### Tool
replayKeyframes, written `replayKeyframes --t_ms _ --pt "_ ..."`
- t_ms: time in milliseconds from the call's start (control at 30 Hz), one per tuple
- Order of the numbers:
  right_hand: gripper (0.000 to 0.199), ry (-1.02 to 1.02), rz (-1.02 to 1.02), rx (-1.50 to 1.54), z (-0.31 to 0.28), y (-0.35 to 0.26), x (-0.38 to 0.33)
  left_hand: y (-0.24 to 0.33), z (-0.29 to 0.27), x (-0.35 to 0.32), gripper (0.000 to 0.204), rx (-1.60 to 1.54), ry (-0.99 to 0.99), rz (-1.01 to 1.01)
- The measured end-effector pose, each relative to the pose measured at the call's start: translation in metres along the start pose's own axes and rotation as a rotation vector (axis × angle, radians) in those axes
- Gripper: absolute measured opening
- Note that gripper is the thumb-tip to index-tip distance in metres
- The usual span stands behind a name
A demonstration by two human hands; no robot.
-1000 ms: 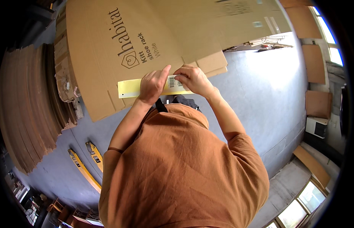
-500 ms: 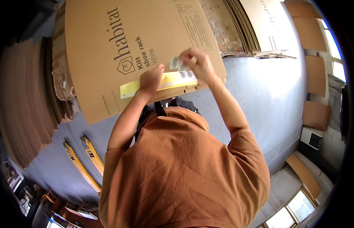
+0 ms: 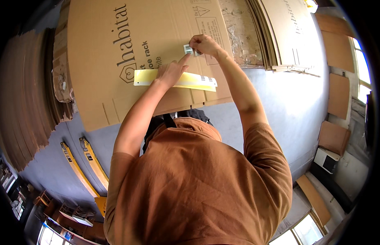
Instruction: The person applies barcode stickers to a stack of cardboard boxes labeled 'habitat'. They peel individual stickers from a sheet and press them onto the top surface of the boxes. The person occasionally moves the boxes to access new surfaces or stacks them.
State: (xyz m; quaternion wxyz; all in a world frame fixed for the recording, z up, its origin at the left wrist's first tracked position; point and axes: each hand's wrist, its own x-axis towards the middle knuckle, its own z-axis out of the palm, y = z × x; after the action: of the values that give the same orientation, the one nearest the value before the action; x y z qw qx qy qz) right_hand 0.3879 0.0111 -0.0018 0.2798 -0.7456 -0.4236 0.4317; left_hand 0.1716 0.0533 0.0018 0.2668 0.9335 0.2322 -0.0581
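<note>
Barcode label (image 3: 187,49) is pinched by the right hand (image 3: 206,44); near that grip, the left hand (image 3: 170,72) points, its own hold unclear.

Cardboard (image 3: 92,87) apparently carries a white label (image 3: 187,49) and a yellow strip (image 3: 191,79).

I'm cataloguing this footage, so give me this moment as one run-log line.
right hand: pinching label over carton | left hand: over strip, pointing at label | strip: yellow-white, on carton

Carton (image 3: 88,61) is matt, smooth cardboard. Label (image 3: 187,49) and yellow strip (image 3: 190,80) look like smooth paper. Shirt (image 3: 202,175) is matt cloth; floor (image 3: 288,102) smooth, glossy.
</note>
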Motion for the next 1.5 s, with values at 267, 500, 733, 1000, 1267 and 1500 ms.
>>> replayKeyframes --t_ms 267,500,733,1000,1267,1500 --pt "0.015 0.152 0.006 -0.199 0.012 0.005 0.002 0.010 -0.003 0.018 0.051 0.081 -0.184 -0.089" --pt "0.053 0.478 0.136 -0.334 0.009 -0.022 -0.018 -0.001 0.015 -0.002 0.047 0.215 -0.119 0.086" --pt "0.040 0.341 0.089 0.728 0.087 -0.040 -0.132 -0.031 0.044 -0.134 0.032 -0.064 0.279 0.218" --pt "0.031 0.564 0.150 0.684 0.190 -0.039 -0.142 -0.046 0.043 -0.175 0.034 -0.050 0.264 0.061" --pt "0.033 0.696 0.146 0.387 0.209 -0.029 -0.132 -0.037 0.040 -0.160 0.055 0.066 0.137 0.018" --pt "0.048 0.849 0.061 -0.300 0.200 -0.050 -0.136 -0.035 0.034 -0.157 0.050 0.107 0.122 -0.005"
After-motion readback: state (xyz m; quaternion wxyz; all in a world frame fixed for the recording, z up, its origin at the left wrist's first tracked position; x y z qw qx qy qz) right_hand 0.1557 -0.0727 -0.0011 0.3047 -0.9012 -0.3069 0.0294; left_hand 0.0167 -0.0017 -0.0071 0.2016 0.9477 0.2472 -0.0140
